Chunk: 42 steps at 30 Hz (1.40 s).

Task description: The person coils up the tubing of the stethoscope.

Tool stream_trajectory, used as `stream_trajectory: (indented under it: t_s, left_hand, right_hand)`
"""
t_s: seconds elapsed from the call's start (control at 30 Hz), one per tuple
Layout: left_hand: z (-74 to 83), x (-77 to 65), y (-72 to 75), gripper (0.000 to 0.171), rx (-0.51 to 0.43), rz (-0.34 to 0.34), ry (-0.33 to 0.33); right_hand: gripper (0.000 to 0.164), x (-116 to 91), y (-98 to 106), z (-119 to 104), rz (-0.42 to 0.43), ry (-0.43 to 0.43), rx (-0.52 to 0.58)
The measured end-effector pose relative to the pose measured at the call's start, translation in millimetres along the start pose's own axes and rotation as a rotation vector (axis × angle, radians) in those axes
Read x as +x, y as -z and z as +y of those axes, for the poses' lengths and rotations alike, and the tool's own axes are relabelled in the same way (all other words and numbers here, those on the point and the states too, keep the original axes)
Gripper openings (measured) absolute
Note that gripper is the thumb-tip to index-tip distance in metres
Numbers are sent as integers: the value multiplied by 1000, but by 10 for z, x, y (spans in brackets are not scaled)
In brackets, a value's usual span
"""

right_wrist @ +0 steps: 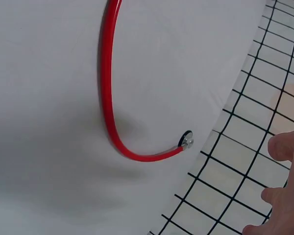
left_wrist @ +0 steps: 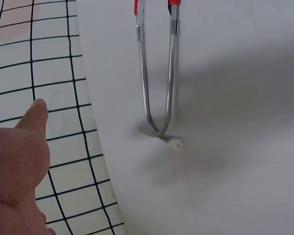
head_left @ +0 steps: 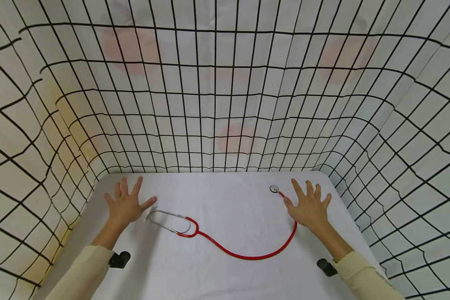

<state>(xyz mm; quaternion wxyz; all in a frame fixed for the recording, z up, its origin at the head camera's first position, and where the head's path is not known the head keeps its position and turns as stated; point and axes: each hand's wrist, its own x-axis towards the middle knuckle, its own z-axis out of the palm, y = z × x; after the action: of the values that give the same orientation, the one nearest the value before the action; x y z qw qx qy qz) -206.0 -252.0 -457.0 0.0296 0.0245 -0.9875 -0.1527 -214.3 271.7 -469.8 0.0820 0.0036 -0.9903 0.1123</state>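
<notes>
A stethoscope with red tubing (head_left: pixel 253 258) lies across the white table. Its metal ear tubes (left_wrist: pixel 144 78) point to the left, with a pale ear tip (left_wrist: pixel 176 144) at the end. The round chest piece (head_left: pixel 273 188) lies toward the back right. My left hand (head_left: pixel 126 207), fingers spread, is beside the ear tubes and holds nothing. On the other side, my right hand (head_left: pixel 310 209) is spread too, above the tubing near the chest piece, and hides a stretch of it in the head view. The right wrist view shows that stretch of tube (right_wrist: pixel 107 83) whole, with fingers apart from it.
A black wire grid (head_left: pixel 214 95) stands along the back and both sides of the white table (head_left: pixel 225 283). Pale cloth with faint coloured patches hangs behind it. Small black devices (head_left: pixel 120 259) sit at both wrists, by the light sleeves.
</notes>
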Motion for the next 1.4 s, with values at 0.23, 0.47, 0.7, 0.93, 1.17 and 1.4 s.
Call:
stream_trajectory:
  t_s: [0.23,0.47,0.7,0.93,1.17,1.4]
  left_hand:
    - [103,25,-28,90,29,-23,1]
    - [188,55,-81,91,5,-73,-3]
    - [263,102,-88,89,-102,-235,-1]
    - [263,151,-141,86,-176,-294,7]
    - [238,160,-191,86,-323,-379,0]
    - [182,214,-255,80,-424,-432,52]
  right_hand:
    - [65,18,-37,-102,10,12,-26]
    - [66,55,-100,-302,-29,24,10]
    - [64,105,-209,-542,-75,33,158]
    - [65,107,-272,-742,-142,26,404]
    - [62,80,-306,-957,-206,-38,596]
    - [44,79,-483,-1110,-275,-112,823]
